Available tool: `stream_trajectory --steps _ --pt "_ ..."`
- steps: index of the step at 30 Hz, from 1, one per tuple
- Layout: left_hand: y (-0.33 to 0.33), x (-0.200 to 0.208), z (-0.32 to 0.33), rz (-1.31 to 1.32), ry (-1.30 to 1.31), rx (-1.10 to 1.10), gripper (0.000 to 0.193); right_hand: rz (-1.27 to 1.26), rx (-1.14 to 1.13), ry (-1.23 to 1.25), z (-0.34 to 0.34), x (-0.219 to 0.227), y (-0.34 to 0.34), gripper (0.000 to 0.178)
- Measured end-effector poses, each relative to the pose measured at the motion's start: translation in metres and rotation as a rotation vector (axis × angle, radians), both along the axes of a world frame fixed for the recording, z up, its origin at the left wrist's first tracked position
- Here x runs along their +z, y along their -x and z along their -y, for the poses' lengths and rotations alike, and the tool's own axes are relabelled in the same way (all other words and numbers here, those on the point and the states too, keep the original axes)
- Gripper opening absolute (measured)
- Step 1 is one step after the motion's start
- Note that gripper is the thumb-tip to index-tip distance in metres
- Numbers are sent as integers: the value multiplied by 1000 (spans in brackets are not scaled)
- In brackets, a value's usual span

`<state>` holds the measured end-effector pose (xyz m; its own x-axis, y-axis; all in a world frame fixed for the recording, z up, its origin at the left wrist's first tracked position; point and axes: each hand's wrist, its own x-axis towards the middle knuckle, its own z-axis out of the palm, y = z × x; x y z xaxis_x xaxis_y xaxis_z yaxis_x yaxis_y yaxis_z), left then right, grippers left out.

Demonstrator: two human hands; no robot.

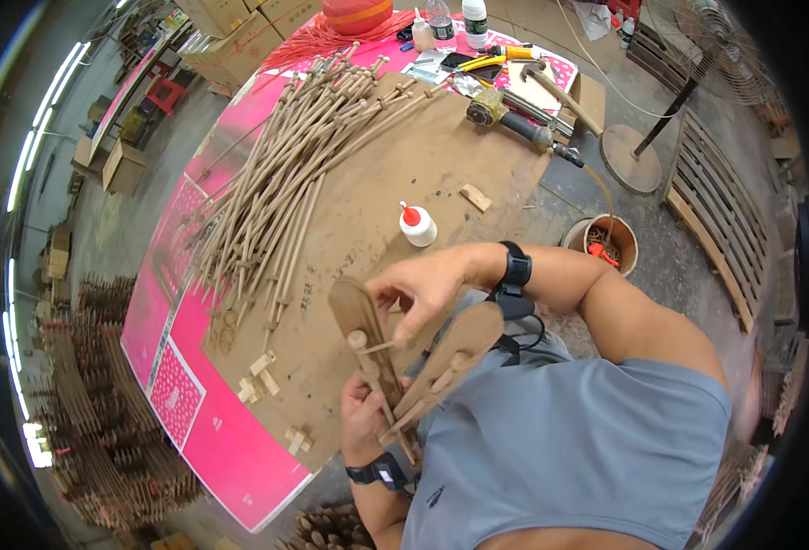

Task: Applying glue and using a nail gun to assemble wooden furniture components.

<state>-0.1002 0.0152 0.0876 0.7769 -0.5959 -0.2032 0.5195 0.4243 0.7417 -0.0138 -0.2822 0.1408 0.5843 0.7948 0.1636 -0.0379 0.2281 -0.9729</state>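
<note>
My left hand (364, 417) is closed around the lower part of two brown wooden paddle-shaped pieces that spread apart in a V. The left piece (353, 307) has a rounded end and a light round knob (358, 340) on its face. The right piece (464, 337) leans toward my shirt and bears a similar knob. My right hand (427, 289) reaches over the gap between them. Its fingers are curled, pinching a thin pale strand (382, 346) that runs to the knob; whether it is a band or a stick I cannot tell.
A white glue bottle with a red cap (418, 225) stands beyond my right hand. Long knobbed wooden rods (304, 174) lie heaped on the table's cardboard (404, 151). Small wood blocks (258, 378), a hose-fed power tool (515, 124) and a hammer (565, 96) lie around. A bucket (623, 234) stands right.
</note>
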Motion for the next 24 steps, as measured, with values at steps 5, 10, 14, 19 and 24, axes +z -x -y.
stream_trajectory --steps 5,10,14,19,24 --pt "6 0 -15 56 -80 137 42 30 -103 168 41 -11 -12 24" --pt "10 7 1 161 -140 37 38 -406 -276 -155 49 10 -14 14" --pt "19 3 24 312 -486 78 34 -307 -374 169 42 51 -16 14" --pt "19 -22 31 492 -740 152 29 531 -684 441 25 76 -2 14" --pt "15 -20 40 555 -783 284 28 1055 -782 562 -1 66 27 15"
